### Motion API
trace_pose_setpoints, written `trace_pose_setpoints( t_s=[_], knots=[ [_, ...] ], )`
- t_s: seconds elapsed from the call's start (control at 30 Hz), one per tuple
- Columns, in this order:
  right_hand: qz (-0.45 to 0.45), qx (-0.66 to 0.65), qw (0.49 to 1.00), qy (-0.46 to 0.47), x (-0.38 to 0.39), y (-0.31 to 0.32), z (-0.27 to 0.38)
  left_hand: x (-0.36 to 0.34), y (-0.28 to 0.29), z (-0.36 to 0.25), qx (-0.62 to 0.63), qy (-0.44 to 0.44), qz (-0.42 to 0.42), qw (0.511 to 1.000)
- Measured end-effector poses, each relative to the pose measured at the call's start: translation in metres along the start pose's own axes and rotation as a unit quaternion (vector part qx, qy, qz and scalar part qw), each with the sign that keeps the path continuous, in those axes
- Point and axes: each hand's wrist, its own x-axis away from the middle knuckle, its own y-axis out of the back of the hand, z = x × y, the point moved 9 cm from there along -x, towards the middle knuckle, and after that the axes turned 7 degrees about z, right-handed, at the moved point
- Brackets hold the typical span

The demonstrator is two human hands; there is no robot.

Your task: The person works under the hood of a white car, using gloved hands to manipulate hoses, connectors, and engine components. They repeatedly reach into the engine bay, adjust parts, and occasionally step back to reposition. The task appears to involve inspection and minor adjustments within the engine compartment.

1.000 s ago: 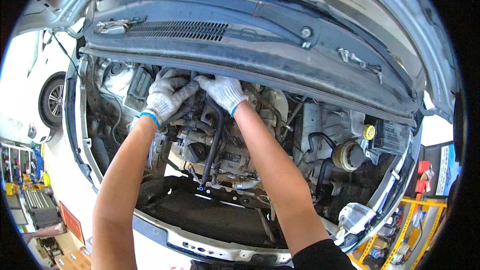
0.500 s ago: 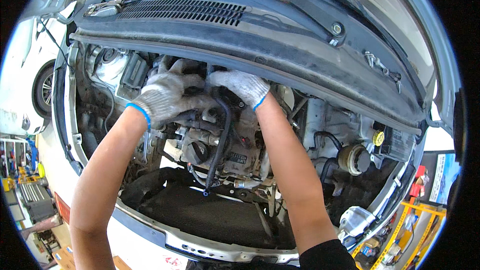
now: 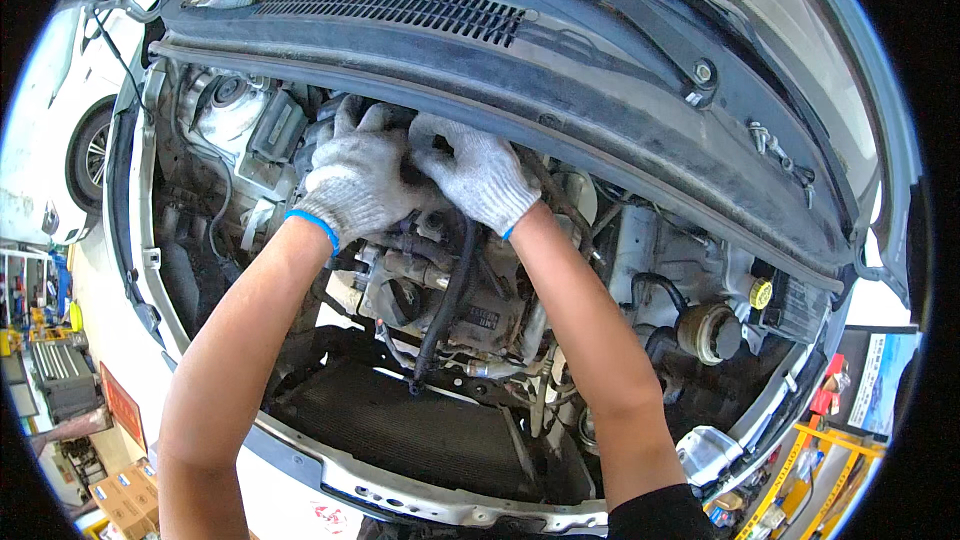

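Note:
Both hands wear white knitted gloves and reach to the back of the engine point(image 3: 490, 318), close under the cowl edge. My left hand point(image 3: 360, 175) bends its fingers over dark parts there, and its fingertips are partly hidden. Beside it, my right hand point(image 3: 480, 172) is closed, thumb and forefinger curled round a dark gap. What either hand grips is out of sight. A thick black hose point(image 3: 455, 290) runs from beneath the hands toward the front of the engine. Left of that hose sits a round black cap point(image 3: 403, 300).
The cowl panel point(image 3: 400, 65) overhangs the hands, with loose metal parts point(image 3: 780, 152) on its right. A radiator point(image 3: 400, 430) lies in front. To the right stand a round reservoir point(image 3: 710, 333) and a yellow cap point(image 3: 762, 293); at left, a grey box point(image 3: 275, 130).
My right hand has drawn back slightly from under the cowl, and its thumb and forefinger now show curled. My left hand has shifted closer to it. The whole view has shifted a little.

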Motion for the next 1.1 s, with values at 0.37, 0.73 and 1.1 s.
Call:
trace_pose_setpoints(
  t_s=[0.37,0.73,1.1],
  knots=[
    [0.075,-0.101,0.984,-0.130,-0.006,-0.004,-0.032,-0.002,-0.016,0.013,-0.052,0.051,0.090,0.993],
    [0.100,0.087,0.985,-0.109,0.000,0.000,-0.058,0.050,0.017,0.011,0.102,-0.068,-0.107,0.987],
    [-0.055,0.261,0.961,-0.069,0.020,0.023,-0.010,0.121,-0.014,0.078,0.515,0.059,-0.174,0.837]
  ],
)
